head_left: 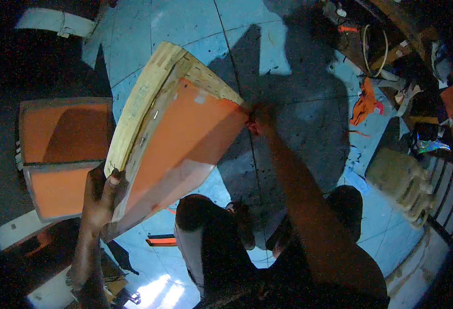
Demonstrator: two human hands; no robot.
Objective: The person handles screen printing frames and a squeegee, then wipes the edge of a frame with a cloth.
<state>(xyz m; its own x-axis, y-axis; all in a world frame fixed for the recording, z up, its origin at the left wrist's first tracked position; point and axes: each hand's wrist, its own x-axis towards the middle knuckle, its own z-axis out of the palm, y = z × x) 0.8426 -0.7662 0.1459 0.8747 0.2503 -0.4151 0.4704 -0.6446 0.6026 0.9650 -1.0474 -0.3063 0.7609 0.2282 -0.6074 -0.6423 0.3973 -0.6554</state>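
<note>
A wooden frame with an orange sheet over it is tilted up in front of my knees, its pale bare wood side facing up and left. Staple-like marks dot the wood along the sheet's edges. My left hand grips the near left end of the frame, thumb over the wood. At the far right corner my right hand is closed, with a bit of red-orange material showing at the fingers. Shadow makes the exact hold there hard to see. A greyish translucent strip runs along the sheet's lower part.
Left on the floor lie two orange-faced framed panels. An orange and black strip is near my left knee. Rightward are orange scraps, a cable loop, a beige lumpy block and mixed clutter. My shadow darkens the tiled floor.
</note>
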